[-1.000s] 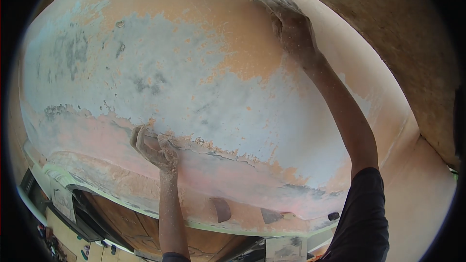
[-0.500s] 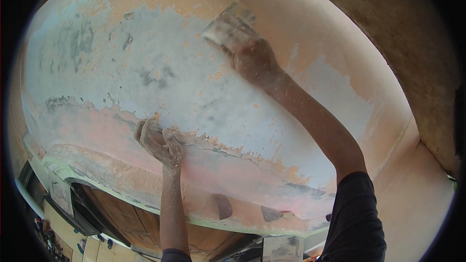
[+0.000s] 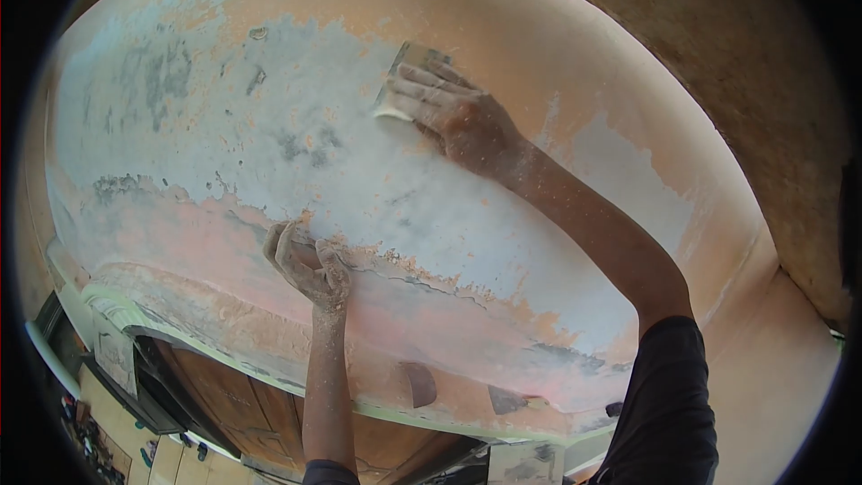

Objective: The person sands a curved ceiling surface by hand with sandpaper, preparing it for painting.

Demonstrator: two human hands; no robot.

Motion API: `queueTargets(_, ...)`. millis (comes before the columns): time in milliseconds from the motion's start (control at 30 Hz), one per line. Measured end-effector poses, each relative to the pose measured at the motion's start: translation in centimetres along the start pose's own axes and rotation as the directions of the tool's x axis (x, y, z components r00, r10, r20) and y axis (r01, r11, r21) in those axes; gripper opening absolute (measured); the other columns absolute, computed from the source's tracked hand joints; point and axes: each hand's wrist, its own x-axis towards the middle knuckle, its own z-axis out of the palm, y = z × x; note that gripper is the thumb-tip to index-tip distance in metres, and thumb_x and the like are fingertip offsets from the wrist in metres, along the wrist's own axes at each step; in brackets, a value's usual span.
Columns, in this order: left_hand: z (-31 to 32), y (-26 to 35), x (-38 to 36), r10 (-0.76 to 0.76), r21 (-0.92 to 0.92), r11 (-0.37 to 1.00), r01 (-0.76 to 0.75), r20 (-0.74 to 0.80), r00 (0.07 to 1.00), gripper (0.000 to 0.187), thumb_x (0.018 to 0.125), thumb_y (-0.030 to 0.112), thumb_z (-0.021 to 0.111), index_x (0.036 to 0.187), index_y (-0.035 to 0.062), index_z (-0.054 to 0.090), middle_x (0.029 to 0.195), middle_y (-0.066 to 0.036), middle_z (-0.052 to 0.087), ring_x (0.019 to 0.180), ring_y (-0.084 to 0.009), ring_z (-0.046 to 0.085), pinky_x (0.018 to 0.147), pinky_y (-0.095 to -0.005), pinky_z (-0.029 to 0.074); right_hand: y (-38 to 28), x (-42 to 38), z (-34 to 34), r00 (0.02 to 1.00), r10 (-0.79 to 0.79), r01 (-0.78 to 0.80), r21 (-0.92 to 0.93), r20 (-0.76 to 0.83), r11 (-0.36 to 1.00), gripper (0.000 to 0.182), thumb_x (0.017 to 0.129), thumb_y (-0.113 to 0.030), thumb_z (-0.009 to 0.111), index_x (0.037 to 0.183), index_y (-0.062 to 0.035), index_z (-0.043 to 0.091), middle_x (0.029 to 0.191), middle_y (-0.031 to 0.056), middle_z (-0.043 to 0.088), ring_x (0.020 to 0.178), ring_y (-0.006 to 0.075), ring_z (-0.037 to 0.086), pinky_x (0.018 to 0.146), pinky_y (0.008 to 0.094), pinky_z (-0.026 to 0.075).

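I look up at a ceiling [image 3: 269, 108] with patchy grey, blue and orange paint. My right hand [image 3: 453, 112] presses a sheet of sandpaper [image 3: 400, 81] flat against the grey patch near the middle, fingers spread over it. My left hand [image 3: 305, 269] is raised and braced with its fingers against a pinkish band of the surface, where the paint edge flakes; it holds nothing. Both hands and forearms are dusted with fine powder.
A rough brown beam [image 3: 718, 54] crosses the upper right. A moulded cornice [image 3: 135, 314] runs along the lower left, above a wooden door [image 3: 233, 413]. A smooth peach wall [image 3: 781, 368] fills the lower right.
My right hand has swept the sandpaper from the upper right edge of the ceiling down and left onto the grey patch. My left hand has stayed braced in place.
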Motion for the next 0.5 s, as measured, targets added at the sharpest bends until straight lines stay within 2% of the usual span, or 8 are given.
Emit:
queueTargets(33,0.1,-0.1,0.2,0.010,-0.004,1.000,-0.010,-0.003,1.000,0.040,0.091,0.028,0.051,0.118,-0.0002,0.044,0.113,-0.018,0.043,0.108,-0.0317,0.042,0.091,-0.0463,0.036,2.5,1.4,-0.8,0.996,0.027,-0.033,-0.073,-0.080,0.997,0.019,0.088,-0.016,0.054,0.103,-0.0110,0.065,0.115,0.0055,0.062,0.109,0.0172,0.057,0.096,0.0340,0.046)
queueTargets(67,0.1,-0.1,0.2,0.009,-0.011,1.000,-0.009,-0.001,1.000,0.039,0.091,0.027,0.050,0.118,-0.0002,0.044,0.114,-0.018,0.044,0.111,-0.0315,0.041,0.094,-0.0461,0.035,5.4,3.3,-1.8,0.956,0.291,-0.291,0.006,-0.039,0.957,0.018,0.089,-0.016,0.053,0.102,-0.0111,0.065,0.111,0.0067,0.063,0.106,0.0177,0.058,0.095,0.0341,0.046)
queueTargets(133,0.1,0.0,0.0,-0.004,-0.024,1.000,0.004,0.008,1.000,0.038,0.091,0.025,0.049,0.120,-0.0001,0.044,0.116,-0.017,0.044,0.116,-0.0313,0.040,0.099,-0.0459,0.033,6.9,5.1,-1.7,0.844,0.536,-0.534,0.054,-0.022,0.844,0.019,0.089,-0.016,0.052,0.100,-0.0109,0.066,0.106,0.0086,0.064,0.100,0.0189,0.059,0.094,0.0344,0.046)
queueTargets(200,0.1,0.0,-0.1,-0.011,0.006,1.000,0.011,0.024,1.000,0.038,0.092,0.025,0.049,0.119,-0.0002,0.044,0.116,-0.017,0.044,0.116,-0.0315,0.040,0.099,-0.0459,0.033,4.7,5.9,0.9,0.836,0.540,-0.543,0.002,-0.096,0.840,0.019,0.088,-0.016,0.051,0.099,-0.0102,0.066,0.101,0.0098,0.064,0.096,0.0203,0.060,0.094,0.0349,0.044)
queueTargets(233,0.0,-0.1,0.0,-0.008,0.020,1.000,0.008,0.027,1.000,0.038,0.092,0.026,0.049,0.119,-0.0003,0.045,0.116,-0.017,0.044,0.116,-0.0315,0.040,0.099,-0.0459,0.033,1.4,5.1,2.4,0.949,0.223,-0.219,0.041,-0.225,0.975,0.019,0.087,-0.018,0.053,0.097,-0.0099,0.066,0.105,0.0092,0.064,0.103,0.0205,0.059,0.099,0.0338,0.041)
queueTargets(333,0.0,0.0,-0.1,-0.037,-0.001,0.999,0.037,0.014,0.999,0.037,0.091,0.024,0.049,0.119,-0.0005,0.045,0.116,-0.017,0.044,0.117,-0.0313,0.039,0.099,-0.0458,0.032,-7.9,-2.0,2.4,0.946,-0.228,0.160,0.281,0.231,0.946,0.021,0.088,-0.018,0.054,0.105,-0.0103,0.063,0.122,0.0021,0.059,0.121,0.0175,0.049,0.108,0.0330,0.035)
queueTargets(433,0.1,0.1,0.3,0.019,-0.002,1.000,-0.019,0.000,1.000,0.042,0.092,0.032,0.050,0.118,-0.0003,0.044,0.114,-0.018,0.044,0.109,-0.0322,0.043,0.092,-0.0468,0.036,-4.4,-6.2,-1.8,0.940,-0.111,0.035,0.234,0.322,0.972,0.027,0.085,-0.016,0.058,0.112,-0.0133,0.059,0.126,0.0011,0.056,0.124,0.0158,0.045,0.109,0.0350,0.034)
queueTargets(500,0.1,0.3,0.3,0.007,0.033,0.999,-0.007,0.005,1.000,0.041,0.092,0.032,0.049,0.117,-0.0002,0.044,0.113,-0.018,0.044,0.109,-0.0322,0.043,0.092,-0.0467,0.036,2.9,-6.7,-5.6,0.979,0.163,-0.164,-0.005,0.126,0.987,0.025,0.088,-0.016,0.056,0.113,-0.0171,0.060,0.126,0.0017,0.056,0.124,0.0187,0.045,0.109,0.0331,0.032)
